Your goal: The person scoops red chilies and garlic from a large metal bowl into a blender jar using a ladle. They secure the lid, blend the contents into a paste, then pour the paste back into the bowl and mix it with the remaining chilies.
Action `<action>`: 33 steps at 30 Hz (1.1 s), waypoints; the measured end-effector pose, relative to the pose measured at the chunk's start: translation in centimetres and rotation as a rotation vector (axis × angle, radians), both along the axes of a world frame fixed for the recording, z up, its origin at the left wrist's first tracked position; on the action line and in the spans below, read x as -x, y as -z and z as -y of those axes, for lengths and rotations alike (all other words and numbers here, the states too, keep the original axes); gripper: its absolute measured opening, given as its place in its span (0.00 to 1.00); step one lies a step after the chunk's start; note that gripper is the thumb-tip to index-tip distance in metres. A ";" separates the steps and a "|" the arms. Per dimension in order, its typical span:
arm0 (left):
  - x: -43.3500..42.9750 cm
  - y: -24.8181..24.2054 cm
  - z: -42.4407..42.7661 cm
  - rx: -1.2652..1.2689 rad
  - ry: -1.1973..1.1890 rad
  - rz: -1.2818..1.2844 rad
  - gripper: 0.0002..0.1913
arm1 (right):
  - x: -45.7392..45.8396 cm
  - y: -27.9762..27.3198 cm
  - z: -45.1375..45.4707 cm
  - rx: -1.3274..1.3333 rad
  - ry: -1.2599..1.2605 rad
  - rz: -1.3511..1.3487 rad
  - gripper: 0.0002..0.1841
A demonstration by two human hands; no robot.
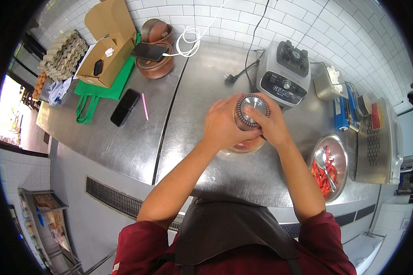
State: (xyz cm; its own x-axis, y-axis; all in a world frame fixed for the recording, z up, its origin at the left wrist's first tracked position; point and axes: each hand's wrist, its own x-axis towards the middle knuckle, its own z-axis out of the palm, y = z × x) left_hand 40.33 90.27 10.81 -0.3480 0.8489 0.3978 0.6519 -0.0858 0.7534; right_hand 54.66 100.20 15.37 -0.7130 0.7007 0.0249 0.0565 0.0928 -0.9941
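Note:
Both my hands are wrapped around what looks like the motor head of a small electric food chopper (253, 104), with a round metallic top and a dark ribbed ring. My left hand (223, 120) grips its left side. On the other side my right hand (275, 120) holds it, the thumb resting across the top. Beneath the hands shows part of a clear bowl (246, 147) with reddish contents; the hands hide the rest. Just behind stands a grey Getra blender base (284, 74), without a jar. To the right, a steel bowl (344, 168) holds red chillies (325, 172) and a metal spoon (325, 163).
A black plug (230, 79) lies on the steel table (192, 103). Leftward are a phone (125, 107), a pink pen (145, 106), a green bag (120, 82), an open cardboard box (106, 74) and clay pots (155, 67). A steel appliance (373, 147) stands at right.

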 end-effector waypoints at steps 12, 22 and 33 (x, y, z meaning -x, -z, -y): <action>-0.1 0.2 -0.2 -0.083 -0.036 -0.064 0.46 | 0.0 0.0 -0.1 0.002 -0.010 0.007 0.24; -0.1 0.0 -0.2 -0.054 -0.042 -0.059 0.47 | 0.3 0.2 -0.3 -0.021 -0.009 0.005 0.24; -1.1 -1.3 -0.1 0.093 -0.016 -0.009 0.37 | -0.3 1.4 -0.6 -0.075 0.028 -0.042 0.33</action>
State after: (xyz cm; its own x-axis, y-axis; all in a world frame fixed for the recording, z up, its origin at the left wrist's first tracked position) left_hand 41.46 90.35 12.12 -0.3583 0.8768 0.3206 0.6596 -0.0052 0.7516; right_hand 54.97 100.77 13.96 -0.6901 0.7156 0.1079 0.0185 0.1664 -0.9859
